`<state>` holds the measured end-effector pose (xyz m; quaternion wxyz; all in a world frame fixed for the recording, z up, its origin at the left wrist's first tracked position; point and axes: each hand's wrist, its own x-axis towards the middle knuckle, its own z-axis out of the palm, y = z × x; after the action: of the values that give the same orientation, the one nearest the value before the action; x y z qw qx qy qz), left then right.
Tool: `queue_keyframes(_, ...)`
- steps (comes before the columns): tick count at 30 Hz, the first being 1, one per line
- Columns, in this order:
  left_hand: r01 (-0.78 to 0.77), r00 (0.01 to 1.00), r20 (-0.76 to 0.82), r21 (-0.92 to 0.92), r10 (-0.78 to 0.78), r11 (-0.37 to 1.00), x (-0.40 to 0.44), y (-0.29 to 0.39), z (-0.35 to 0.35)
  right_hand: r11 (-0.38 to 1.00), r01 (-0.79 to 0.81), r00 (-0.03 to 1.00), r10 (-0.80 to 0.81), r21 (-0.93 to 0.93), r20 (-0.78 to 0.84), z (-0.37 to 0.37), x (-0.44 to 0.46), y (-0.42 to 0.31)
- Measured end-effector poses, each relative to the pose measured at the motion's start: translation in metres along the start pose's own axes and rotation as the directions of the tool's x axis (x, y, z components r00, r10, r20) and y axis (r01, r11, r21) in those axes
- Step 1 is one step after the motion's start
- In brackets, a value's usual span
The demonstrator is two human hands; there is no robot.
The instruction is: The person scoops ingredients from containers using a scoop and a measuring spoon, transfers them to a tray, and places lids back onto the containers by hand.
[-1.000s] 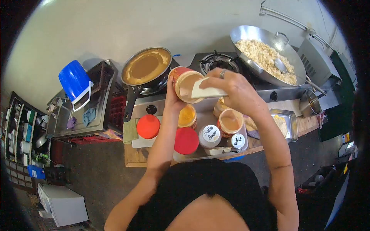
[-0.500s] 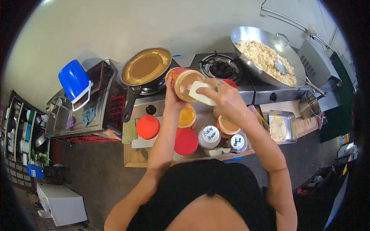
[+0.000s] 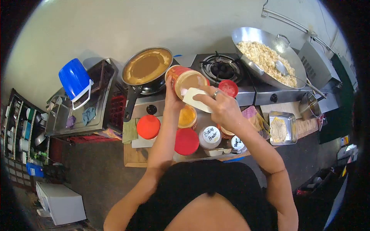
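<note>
My left hand [image 3: 172, 95] is wrapped round a wide plastic jar [image 3: 181, 76] with a red label, tilted so its mouth faces right. Light brown powder shows inside it. In my right hand [image 3: 226, 109], a ring on one finger, is a cream-white flat scraper [image 3: 197, 101]; its far edge is at the jar's lower rim. Beneath my hands stand an open jar of orange-yellow powder [image 3: 187, 117] and a tub marked Baking Powder [image 3: 210, 135]. Another jar is mostly hidden under my right forearm. A red lid [image 3: 228, 89] lies just beyond my right hand.
A frying pan [image 3: 129, 79] of brown batter-like mix sits on the left burner, its handle [image 3: 132, 104] towards me. A large wok [image 3: 249, 61] of pale crumbly food stands right. Red-lidded jars [image 3: 186, 141] line the near edge. A metal tray [image 3: 292, 129] lies right.
My right hand has shifted slightly down and left, bringing the scraper to the jar's lower rim. More of the red lid behind it shows. My left hand stays nearly still with the jar.
</note>
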<state>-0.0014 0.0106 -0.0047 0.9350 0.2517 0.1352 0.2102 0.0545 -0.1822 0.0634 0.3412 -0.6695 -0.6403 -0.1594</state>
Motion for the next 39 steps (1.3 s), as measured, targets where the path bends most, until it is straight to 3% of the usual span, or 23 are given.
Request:
queue_keyframes(3,-0.007,1.000,0.019,0.019,0.006,1.000,-0.002,0.003,0.001,0.995,-0.087,0.994,0.084,0.051,0.067,-0.012,0.009,-0.001)
queue_keyframes(6,0.031,0.999,-0.022,0.032,-0.030,0.999,-0.001,0.001,-0.002,0.998,-0.007,1.000,0.009,0.067,-0.023,-0.014,0.018,0.002)
queue_keyframes(9,0.046,0.999,0.025,-0.020,-0.046,0.999,0.005,0.002,-0.013,0.993,0.065,0.998,-0.065,0.100,-0.003,-0.004,0.009,0.009)
queue_keyframes(12,0.017,1.000,0.023,-0.024,-0.017,1.000,0.006,0.001,-0.012,0.997,0.015,0.998,-0.020,0.076,0.059,-0.009,0.004,0.010)
queue_keyframes(15,-0.003,1.000,0.024,0.022,0.003,1.000,0.002,0.001,-0.008,0.996,0.046,0.999,-0.046,0.077,-0.001,-0.020,0.015,0.017)
queue_keyframes(18,0.001,0.999,0.039,0.019,-0.002,1.000,0.012,-0.001,-0.021,0.997,0.042,0.998,-0.039,-0.065,0.057,-0.026,0.023,0.016)
queue_keyframes(20,0.010,0.999,0.040,-0.003,-0.010,1.000,0.021,0.000,-0.028,0.997,0.045,0.995,-0.039,-0.057,0.087,-0.022,0.025,0.015)
queue_keyframes(22,-0.064,0.994,-0.082,0.047,0.068,0.997,0.038,-0.003,-0.041,0.998,0.051,0.995,-0.047,-0.041,0.091,-0.013,0.025,0.019)
queue_keyframes(25,-0.114,0.978,-0.161,0.108,0.130,0.988,0.042,-0.004,-0.041,0.987,-0.154,0.986,0.151,0.051,0.066,-0.005,0.023,0.018)
queue_keyframes(28,-0.127,0.955,-0.251,0.129,0.156,0.983,0.041,-0.007,-0.031,0.973,-0.179,0.978,0.192,0.144,-0.081,0.007,0.018,0.038)
queue_keyframes(30,-0.107,0.939,-0.311,0.137,0.145,0.985,0.041,-0.009,-0.028,0.851,-0.349,0.914,0.401,0.392,-0.058,0.010,0.013,0.047)
queue_keyframes(32,-0.094,0.915,-0.375,0.170,0.153,0.981,0.043,-0.012,-0.024,0.634,-0.475,0.800,0.600,0.610,-0.001,0.015,0.007,0.058)
queue_keyframes(36,-0.093,0.832,-0.506,0.281,0.229,0.955,0.026,-0.018,0.006,0.018,-0.539,0.410,0.879,0.842,0.244,0.033,-0.017,0.071)
queue_keyframes(37,-0.107,0.868,-0.443,0.277,0.225,0.955,0.025,-0.018,-0.001,-0.166,-0.523,0.281,0.892,0.836,0.353,0.030,-0.023,0.059)
queue_keyframes(39,-0.199,0.855,-0.414,0.291,0.311,0.936,0.030,-0.025,-0.009,-0.273,-0.380,0.394,0.817,0.884,0.421,0.056,-0.057,0.070)
